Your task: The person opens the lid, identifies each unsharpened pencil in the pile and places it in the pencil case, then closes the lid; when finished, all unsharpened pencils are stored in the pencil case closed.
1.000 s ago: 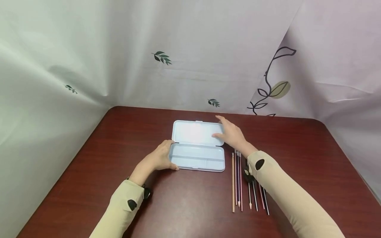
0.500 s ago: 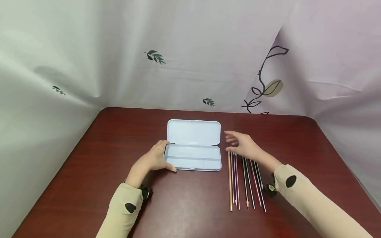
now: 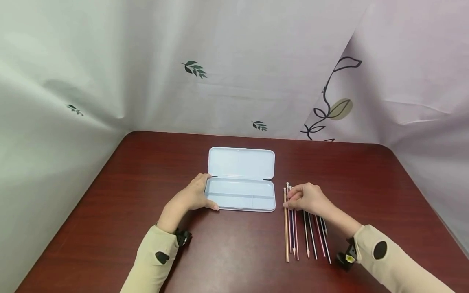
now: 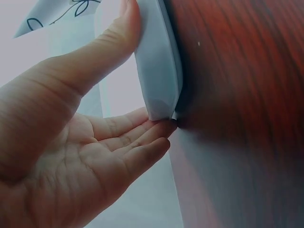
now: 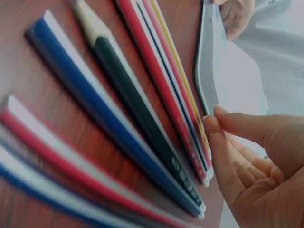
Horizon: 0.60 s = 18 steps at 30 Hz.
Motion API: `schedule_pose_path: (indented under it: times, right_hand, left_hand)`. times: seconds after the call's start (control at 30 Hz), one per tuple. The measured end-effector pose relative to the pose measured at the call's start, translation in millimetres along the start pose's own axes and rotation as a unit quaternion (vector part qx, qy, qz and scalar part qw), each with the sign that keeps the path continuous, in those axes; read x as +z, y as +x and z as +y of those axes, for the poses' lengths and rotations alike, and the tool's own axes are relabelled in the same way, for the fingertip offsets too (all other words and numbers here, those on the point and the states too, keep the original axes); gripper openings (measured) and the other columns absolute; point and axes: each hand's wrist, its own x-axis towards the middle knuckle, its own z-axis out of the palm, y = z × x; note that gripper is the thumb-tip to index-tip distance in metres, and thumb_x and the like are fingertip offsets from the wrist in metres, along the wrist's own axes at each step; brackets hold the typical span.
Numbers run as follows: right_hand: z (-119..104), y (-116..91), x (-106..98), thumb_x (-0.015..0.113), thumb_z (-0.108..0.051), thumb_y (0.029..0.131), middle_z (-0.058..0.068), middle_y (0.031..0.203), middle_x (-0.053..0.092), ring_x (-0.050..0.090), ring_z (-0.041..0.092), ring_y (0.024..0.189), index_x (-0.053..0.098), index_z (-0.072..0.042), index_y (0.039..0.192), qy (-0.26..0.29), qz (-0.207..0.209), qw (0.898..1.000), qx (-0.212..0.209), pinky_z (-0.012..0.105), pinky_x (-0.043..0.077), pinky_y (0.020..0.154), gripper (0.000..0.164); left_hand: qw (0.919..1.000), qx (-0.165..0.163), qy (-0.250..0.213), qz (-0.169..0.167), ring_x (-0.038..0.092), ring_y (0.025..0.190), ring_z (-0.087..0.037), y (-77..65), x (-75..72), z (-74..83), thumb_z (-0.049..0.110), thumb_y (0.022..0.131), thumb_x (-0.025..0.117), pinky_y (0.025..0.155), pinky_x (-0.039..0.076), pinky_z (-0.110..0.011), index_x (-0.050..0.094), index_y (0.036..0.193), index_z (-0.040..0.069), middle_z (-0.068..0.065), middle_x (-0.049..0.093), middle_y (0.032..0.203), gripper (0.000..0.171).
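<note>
A pale blue pencil case [image 3: 239, 203] lies open on the table, its lid [image 3: 242, 162] folded back. My left hand [image 3: 192, 195] grips the case's left end, thumb at the front edge and fingers at the back corner. In the left wrist view the fingertips meet the case's end wall [image 4: 159, 66]. My right hand [image 3: 309, 199] is over the eraser ends of several pencils, thumb and forefinger tips close together at the gold-yellow pencil [image 3: 287, 236]. In the right wrist view, I cannot tell whether they pinch this yellow pencil [image 5: 175, 57].
Right of the case lie striped red and blue pencils [image 3: 296, 240] close to the yellow one. Farther right are a dark green pencil [image 5: 137, 104], a blue pencil [image 5: 95, 95] and others. A pale curtain [image 3: 227, 81] hangs behind the dark red table [image 3: 227, 252].
My right hand has left the lid's right edge and come down toward me, onto the pencils' eraser ends, its fingers drawing together. The left hand stays on the case.
</note>
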Motion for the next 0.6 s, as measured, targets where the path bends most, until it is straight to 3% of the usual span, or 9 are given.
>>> schedule_pose_path:
  times: [0.23,0.5,0.6]
  right_hand:
    - [-5.7,2.5,7.4,0.083,-0.015,0.066,-0.003,0.054,0.063,0.061,0.009,0.051,0.063,-0.006,0.07,-0.04,0.039,0.998,0.009,0.023,0.047,0.048,0.021]
    - [-11.9,9.8,17.6,0.083,-0.014,0.066,-0.001,0.05,0.062,0.063,0.012,0.047,0.064,-0.006,0.066,-0.055,0.016,0.997,0.042,0.034,0.054,0.058,0.021]
    - [-15.8,15.0,19.6,0.081,-0.011,0.066,0.0,0.049,0.062,0.062,0.011,0.044,0.064,-0.006,0.064,-0.065,-0.003,0.997,0.048,0.03,0.053,0.054,0.018]
  left_hand:
    - [1.0,-0.001,0.003,0.008,0.044,0.119,-0.035,0.8,-0.1,1.9,0.03,0.058,0.09,0.1,0.036,-0.046,0.039,0.131,-0.008,-0.023,0.045,0.127,0.097]
    - [1.0,0.003,-0.004,0.001,0.043,0.12,-0.034,0.1,-0.5,0.3,0.03,0.057,0.09,0.101,0.035,-0.046,0.037,0.132,-0.008,-0.024,0.045,0.128,0.099]
    - [1.0,-0.001,-0.006,-0.006,0.042,0.121,-0.034,-0.5,-1.3,-0.8,0.03,0.058,0.089,0.101,0.035,-0.046,0.036,0.134,-0.008,-0.024,0.043,0.129,0.1]
